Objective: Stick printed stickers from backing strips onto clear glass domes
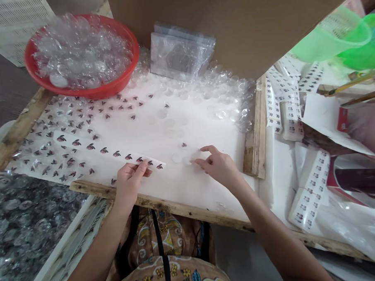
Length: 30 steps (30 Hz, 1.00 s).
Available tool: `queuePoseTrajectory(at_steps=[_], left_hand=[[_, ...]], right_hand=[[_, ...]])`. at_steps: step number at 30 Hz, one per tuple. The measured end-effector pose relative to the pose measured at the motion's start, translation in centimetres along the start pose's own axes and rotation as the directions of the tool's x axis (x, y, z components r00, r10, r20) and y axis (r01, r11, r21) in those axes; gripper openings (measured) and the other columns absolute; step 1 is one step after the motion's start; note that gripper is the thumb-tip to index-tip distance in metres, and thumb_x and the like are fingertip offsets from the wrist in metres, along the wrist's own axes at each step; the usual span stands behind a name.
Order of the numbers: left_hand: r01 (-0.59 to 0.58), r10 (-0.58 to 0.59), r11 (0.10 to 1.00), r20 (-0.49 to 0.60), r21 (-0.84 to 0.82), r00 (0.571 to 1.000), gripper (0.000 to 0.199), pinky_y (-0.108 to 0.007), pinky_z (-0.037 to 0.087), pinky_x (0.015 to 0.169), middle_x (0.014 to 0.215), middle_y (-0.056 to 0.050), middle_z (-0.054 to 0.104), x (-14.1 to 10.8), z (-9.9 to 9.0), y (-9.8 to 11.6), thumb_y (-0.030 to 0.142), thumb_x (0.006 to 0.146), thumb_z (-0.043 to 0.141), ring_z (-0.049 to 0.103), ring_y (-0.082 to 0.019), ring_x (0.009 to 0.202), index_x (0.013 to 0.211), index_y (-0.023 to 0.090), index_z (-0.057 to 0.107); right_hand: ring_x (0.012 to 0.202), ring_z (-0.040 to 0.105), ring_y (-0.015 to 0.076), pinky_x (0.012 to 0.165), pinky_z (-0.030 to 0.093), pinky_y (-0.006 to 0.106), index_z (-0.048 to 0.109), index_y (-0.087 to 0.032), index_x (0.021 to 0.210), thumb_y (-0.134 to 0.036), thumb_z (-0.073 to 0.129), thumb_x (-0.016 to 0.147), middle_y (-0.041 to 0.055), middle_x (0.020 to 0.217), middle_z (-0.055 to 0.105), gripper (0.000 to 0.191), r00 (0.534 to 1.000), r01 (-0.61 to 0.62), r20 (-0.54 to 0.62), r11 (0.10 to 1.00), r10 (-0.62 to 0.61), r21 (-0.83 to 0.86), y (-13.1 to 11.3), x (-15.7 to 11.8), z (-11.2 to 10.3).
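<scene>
My left hand (129, 181) pinches the lower edge of a white strip of stickers (96, 150) between thumb and fingers. The strip carries a row of small dark-and-pink printed figures and slants across the white work surface (174, 190). My right hand (219, 166) hovers to its right, thumb and index finger apart, the other fingers curled. Just left of its thumb tip lies a clear round piece (187, 160); whether they touch I cannot tell. A lone printed figure (184, 144) sits above it. Many clear pieces bearing the same figure (70, 161) spread over the left side.
A red basin (133, 68) heaped with clear round pieces stands at the back left. Clear plastic cases (177, 54) lean against a cardboard box (232, 26). Wooden strips (255, 141) edge the board. Bundled sticker sheets (310, 189) and green baskets (335, 36) are at right.
</scene>
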<state>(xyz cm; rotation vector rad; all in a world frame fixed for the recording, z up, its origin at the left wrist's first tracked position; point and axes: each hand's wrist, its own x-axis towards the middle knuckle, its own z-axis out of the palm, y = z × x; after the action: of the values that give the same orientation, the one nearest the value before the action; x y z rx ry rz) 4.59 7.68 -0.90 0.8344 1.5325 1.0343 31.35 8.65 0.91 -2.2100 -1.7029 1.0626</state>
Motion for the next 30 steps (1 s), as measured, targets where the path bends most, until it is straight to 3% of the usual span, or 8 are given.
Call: queuePoseTrajectory(at_steps=[3,5,8,10,17,24,27,30], left_hand=[[0.002,-0.002,1.000,0.005,-0.006,1.000,0.029,-0.023,0.048,0.060,0.062,-0.002,0.070,0.0,0.1,0.1,0.044,0.074,0.074,0.064,-0.014,0.059,0.072,0.016,0.069],[-0.001,0.001,1.000,0.007,-0.012,1.000,0.029,-0.023,0.048,0.061,0.061,-0.002,0.069,0.1,0.2,0.2,0.044,0.075,0.074,0.064,-0.013,0.059,0.070,0.016,0.068],[-0.006,0.006,1.000,0.000,-0.012,1.000,0.028,-0.022,0.048,0.060,0.061,-0.001,0.068,0.1,0.2,0.2,0.043,0.075,0.074,0.063,-0.013,0.059,0.069,0.016,0.068],[-0.011,0.011,1.000,-0.007,-0.019,1.000,0.028,-0.023,0.048,0.059,0.060,-0.001,0.068,0.1,0.2,0.1,0.043,0.075,0.074,0.063,-0.013,0.058,0.070,0.016,0.068],[-0.029,0.028,0.998,-0.023,-0.061,0.999,0.030,-0.024,0.049,0.060,0.060,-0.002,0.068,0.1,0.1,0.0,0.045,0.075,0.074,0.063,-0.014,0.058,0.070,0.016,0.068],[-0.066,0.067,0.998,-0.091,0.024,0.994,0.027,-0.024,0.049,0.061,0.059,-0.002,0.069,-0.5,0.3,0.3,0.042,0.076,0.074,0.063,-0.014,0.058,0.067,0.016,0.070],[-0.068,0.073,0.996,-0.092,0.054,0.993,0.026,-0.025,0.050,0.060,0.059,-0.002,0.069,-0.8,0.4,0.5,0.041,0.075,0.074,0.065,-0.016,0.058,0.067,0.016,0.071],[-0.065,0.071,0.996,-0.094,0.065,0.993,0.026,-0.025,0.051,0.060,0.058,-0.002,0.069,-0.9,0.4,0.7,0.040,0.075,0.074,0.066,-0.016,0.057,0.066,0.016,0.071]], right_hand=[[0.066,0.064,0.0228,0.062,0.044,0.033,0.060,-0.020,0.113,-0.041,0.062,0.088,0.0020,0.068,0.068,0.033,0.995,0.030,-0.091,0.980,-0.049,-0.197,-0.8,-0.9,-0.2],[0.073,0.065,0.0227,0.066,0.046,0.034,0.062,-0.020,0.110,-0.035,0.062,0.089,0.0058,0.082,0.069,0.026,0.973,0.174,-0.112,0.960,-0.201,-0.218,-1.8,-1.0,0.5],[0.094,0.063,0.0244,0.076,0.050,0.035,0.064,-0.019,0.109,-0.019,0.063,0.088,0.0111,0.104,0.066,0.021,0.861,0.480,-0.061,0.846,-0.505,-0.232,-3.4,0.0,2.4],[0.099,0.060,0.0260,0.079,0.051,0.036,0.066,-0.019,0.104,-0.012,0.061,0.087,0.0119,0.106,0.065,0.019,0.799,0.578,-0.013,0.775,-0.601,-0.258,-4.2,1.0,3.8],[0.098,0.060,0.0257,0.081,0.052,0.040,0.067,-0.018,0.100,-0.010,0.055,0.090,0.0121,0.101,0.065,0.018,0.756,0.641,-0.055,0.755,-0.652,-0.139,-5.0,1.8,4.6],[0.073,0.064,0.0139,0.067,0.053,0.027,0.061,-0.021,0.100,-0.025,0.065,0.086,0.0020,0.084,0.070,0.015,0.850,0.502,-0.052,0.776,-0.524,0.383,-7.0,0.2,4.3],[0.066,0.062,0.0121,0.061,0.050,0.024,0.060,-0.021,0.089,-0.024,0.061,0.088,-0.0003,0.074,0.068,0.003,0.846,0.524,-0.118,0.772,-0.519,0.361,-7.4,-0.2,5.3],[0.076,0.064,0.0145,0.067,0.051,0.027,0.062,-0.021,0.091,-0.022,0.054,0.093,0.0041,0.085,0.070,0.008,0.762,0.647,-0.213,0.737,-0.612,0.197,-7.4,-0.9,5.7]])
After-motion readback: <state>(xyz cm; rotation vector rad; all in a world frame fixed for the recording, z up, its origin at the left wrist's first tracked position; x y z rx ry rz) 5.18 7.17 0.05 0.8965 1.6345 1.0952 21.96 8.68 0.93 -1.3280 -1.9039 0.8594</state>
